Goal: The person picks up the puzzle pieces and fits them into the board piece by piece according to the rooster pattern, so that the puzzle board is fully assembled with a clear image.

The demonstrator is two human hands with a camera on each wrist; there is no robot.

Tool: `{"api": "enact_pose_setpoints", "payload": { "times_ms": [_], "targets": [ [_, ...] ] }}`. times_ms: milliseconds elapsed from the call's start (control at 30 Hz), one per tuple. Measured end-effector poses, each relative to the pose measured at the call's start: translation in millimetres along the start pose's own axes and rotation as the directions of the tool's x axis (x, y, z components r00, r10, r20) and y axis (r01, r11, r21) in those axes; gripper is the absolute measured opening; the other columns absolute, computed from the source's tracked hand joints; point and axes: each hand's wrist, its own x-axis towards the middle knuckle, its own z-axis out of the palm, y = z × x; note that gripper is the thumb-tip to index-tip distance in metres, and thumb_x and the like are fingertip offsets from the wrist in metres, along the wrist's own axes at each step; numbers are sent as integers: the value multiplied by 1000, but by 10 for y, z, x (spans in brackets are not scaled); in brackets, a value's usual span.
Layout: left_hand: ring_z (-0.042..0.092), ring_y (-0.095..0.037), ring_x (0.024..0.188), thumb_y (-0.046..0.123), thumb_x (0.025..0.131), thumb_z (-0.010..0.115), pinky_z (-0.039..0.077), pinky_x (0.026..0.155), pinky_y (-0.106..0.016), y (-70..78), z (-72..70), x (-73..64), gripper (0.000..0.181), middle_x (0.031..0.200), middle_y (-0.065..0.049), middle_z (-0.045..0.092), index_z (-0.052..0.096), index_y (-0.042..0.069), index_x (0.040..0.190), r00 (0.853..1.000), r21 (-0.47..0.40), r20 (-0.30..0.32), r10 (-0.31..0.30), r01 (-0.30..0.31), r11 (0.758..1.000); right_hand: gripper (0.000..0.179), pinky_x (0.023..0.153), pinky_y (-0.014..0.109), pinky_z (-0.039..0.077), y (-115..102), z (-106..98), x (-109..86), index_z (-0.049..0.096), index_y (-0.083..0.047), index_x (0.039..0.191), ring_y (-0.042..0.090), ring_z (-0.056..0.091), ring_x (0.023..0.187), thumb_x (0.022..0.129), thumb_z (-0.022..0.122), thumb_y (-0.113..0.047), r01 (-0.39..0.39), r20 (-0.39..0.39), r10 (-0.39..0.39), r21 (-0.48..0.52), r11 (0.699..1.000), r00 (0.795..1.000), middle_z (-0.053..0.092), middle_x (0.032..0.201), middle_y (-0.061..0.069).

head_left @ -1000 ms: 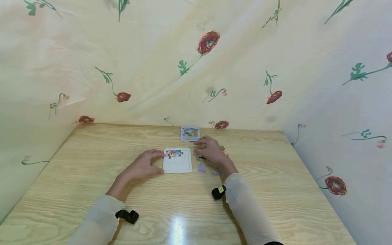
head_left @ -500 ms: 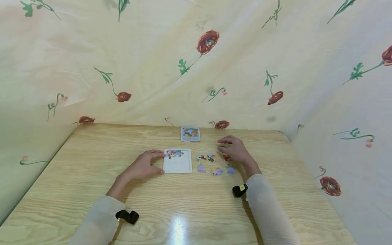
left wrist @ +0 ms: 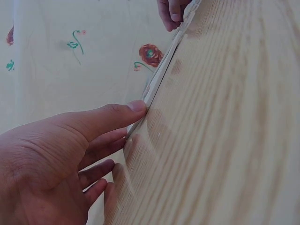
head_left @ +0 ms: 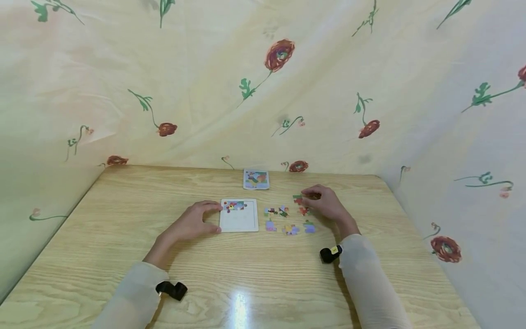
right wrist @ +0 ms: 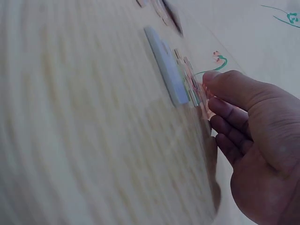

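A white puzzle tray lies on the table with several joined pieces along its far left edge. My left hand rests at the tray's left side, thumb and fingers spread and touching its edge; the left wrist view shows this thumb against the rim. To the tray's right lie loose jigsaw pieces, among them a purple one and a yellow-purple one. My right hand hovers over the red-green piece and the red piece, its fingertips close by; no piece shows in its grasp.
A picture card with a colourful print lies behind the tray near the table's back edge. Flowered cloth hangs behind and on both sides of the wooden table.
My right hand has moved from beside the tray to the right, out to the far right pieces, uncovering the loose pieces. My left hand has stayed at the tray.
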Motion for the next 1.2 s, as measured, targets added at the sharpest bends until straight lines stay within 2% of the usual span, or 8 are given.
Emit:
{"api": "enact_pose_setpoints", "payload": {
  "times_ms": [167, 433, 700, 967, 1200],
  "targets": [
    [37, -45, 150, 26, 86, 82, 34, 120, -65, 1, -8, -10, 63, 157, -14, 50, 61, 12, 144, 1000, 4, 3, -3, 3, 1000, 35, 103, 48, 52, 31, 23, -10, 71, -11, 129, 32, 61, 120, 99, 71, -28, -24, 5, 24, 29, 999, 1000, 64, 132, 12],
    [36, -45, 150, 26, 86, 82, 33, 120, -65, 8, -19, -31, 62, 158, -14, 49, 61, 13, 143, 1000, 4, 4, 1, -1, 1000, 35, 103, 52, 50, 21, 32, -39, 71, -11, 129, 32, 60, 119, 99, 70, -28, 50, 15, -49, -12, 999, 999, 64, 130, 12],
    [37, -44, 150, 26, 86, 82, 33, 120, -65, -19, -20, -56, 61, 157, -13, 50, 62, 13, 142, 1000, -4, 5, 2, -2, 1000, 36, 108, 57, 47, 1, 41, -65, 71, -12, 131, 34, 57, 125, 99, 71, -28, 56, 35, -55, -30, 998, 998, 61, 134, 12],
    [36, -42, 151, 26, 86, 82, 33, 121, -64, -13, -25, -83, 62, 158, -11, 50, 62, 14, 143, 1000, -14, 15, 3, -3, 1000, 33, 106, 57, 48, -17, 73, -98, 72, -11, 128, 33, 58, 122, 99, 71, -26, 64, 17, -63, -63, 996, 998, 61, 132, 13],
    [37, -44, 150, 28, 86, 82, 33, 120, -65, -20, -29, -103, 62, 157, -13, 50, 62, 13, 143, 1000, -2, 15, 16, -16, 1000, 31, 105, 55, 49, -30, 123, -145, 75, -10, 123, 33, 59, 119, 97, 73, -26, 43, -28, -45, -62, 997, 999, 63, 128, 13]
  ]
}}
